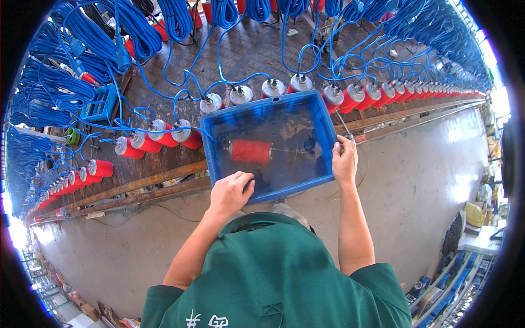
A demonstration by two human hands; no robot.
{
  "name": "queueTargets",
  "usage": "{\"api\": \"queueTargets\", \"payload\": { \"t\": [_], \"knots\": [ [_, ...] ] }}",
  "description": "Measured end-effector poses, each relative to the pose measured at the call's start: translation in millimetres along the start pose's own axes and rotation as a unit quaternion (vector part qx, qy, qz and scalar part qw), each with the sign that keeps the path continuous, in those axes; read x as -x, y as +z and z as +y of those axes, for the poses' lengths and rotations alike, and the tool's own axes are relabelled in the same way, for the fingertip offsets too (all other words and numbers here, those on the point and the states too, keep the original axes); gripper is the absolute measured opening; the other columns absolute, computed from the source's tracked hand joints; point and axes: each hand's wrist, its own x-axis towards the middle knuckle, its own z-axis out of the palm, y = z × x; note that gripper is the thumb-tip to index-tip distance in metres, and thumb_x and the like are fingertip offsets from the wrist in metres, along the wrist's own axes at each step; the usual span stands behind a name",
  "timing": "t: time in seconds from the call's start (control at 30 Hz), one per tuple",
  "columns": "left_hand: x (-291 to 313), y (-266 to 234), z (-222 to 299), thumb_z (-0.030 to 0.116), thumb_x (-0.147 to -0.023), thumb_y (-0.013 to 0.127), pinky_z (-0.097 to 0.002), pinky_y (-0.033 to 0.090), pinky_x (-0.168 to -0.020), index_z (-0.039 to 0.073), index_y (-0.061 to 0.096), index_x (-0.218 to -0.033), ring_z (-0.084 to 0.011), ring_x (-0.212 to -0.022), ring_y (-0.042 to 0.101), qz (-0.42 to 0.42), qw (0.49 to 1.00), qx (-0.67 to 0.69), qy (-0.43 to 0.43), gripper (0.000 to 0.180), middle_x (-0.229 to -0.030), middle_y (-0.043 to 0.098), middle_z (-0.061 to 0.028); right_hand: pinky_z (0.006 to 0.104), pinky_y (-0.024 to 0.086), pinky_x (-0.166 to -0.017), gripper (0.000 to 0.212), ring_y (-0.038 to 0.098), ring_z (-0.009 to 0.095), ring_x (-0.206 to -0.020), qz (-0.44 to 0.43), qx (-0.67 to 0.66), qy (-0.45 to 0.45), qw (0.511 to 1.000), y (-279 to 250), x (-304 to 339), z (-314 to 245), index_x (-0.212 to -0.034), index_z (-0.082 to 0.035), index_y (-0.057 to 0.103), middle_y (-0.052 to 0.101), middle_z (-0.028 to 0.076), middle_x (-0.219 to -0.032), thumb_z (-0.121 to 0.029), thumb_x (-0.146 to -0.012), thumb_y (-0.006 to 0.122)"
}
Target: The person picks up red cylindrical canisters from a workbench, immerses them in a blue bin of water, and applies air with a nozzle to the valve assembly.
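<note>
A blue plastic tub (322, 117) of water lies before me at the table's edge. In it a red cylinder (250, 151) rests on its side, a blue cable running from its left end over the rim. A thin line extends from its right end; I cannot make out what it is. My left hand (232, 192) is closed over the tub's near rim at the left, fingers curled. On the right rim, my right hand (345, 161) has its fingers bent round the edge. A thin metal rod (344, 125) lies just beyond those fingertips; whether they touch it is unclear.
Red cylinders with silver caps (353, 96) line the table edge on both sides, each with a blue cable. Coiled blue cables (178, 21) crowd the far side. A small blue crate (100, 104) stands at the left. Shelving (456, 284) is at the lower right.
</note>
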Motion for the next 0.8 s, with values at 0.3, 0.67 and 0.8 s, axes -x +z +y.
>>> {"api": "queueTargets", "payload": {
  "t": [0.3, 0.67, 0.8],
  "knots": [
    [-0.3, 1.1, -1.2, 0.025, -0.099, 0.071, -0.043, 0.06, -0.078, 0.009, 0.077, -0.112, -0.0341, -0.09, 0.075, -0.006, 1.0, -0.003, 0.002, 0.021, -0.104, 0.077, -0.0097, 0.0442, 0.054, -0.094, 0.024, 0.069, 0.035, -0.105, -0.006, 0.0, 0.001, 1.0, 0.0, -0.2, 1.8, -0.125, -0.001, 0.07, 0.072, 0.018, -0.112, -0.01, -0.103, 0.064],
    [-1.0, -0.4, -0.2, 0.026, -0.099, 0.07, -0.0437, 0.06, -0.078, 0.01, 0.077, -0.112, -0.034, -0.09, 0.075, -0.011, 1.0, -0.002, -0.007, 0.022, -0.106, 0.077, -0.0098, 0.0467, 0.054, -0.094, 0.025, 0.069, 0.039, -0.107, -0.003, -0.008, 0.0, 1.0, 0.4, -0.6, 2.3, -0.125, -0.002, 0.07, 0.072, 0.019, -0.114, -0.01, -0.102, 0.064],
    [-1.0, 0.1, 0.0, 0.027, -0.099, 0.07, -0.0436, 0.06, -0.079, 0.01, 0.077, -0.113, -0.0341, -0.091, 0.075, -0.009, 1.0, 0.002, -0.004, 0.022, -0.106, 0.077, -0.0097, 0.0437, 0.055, -0.095, 0.025, 0.071, 0.035, -0.106, -0.007, 0.003, 0.006, 1.0, -0.3, -0.2, 2.5, -0.126, 0.0, 0.07, 0.073, 0.019, -0.114, -0.011, -0.104, 0.064]
  ]
}}
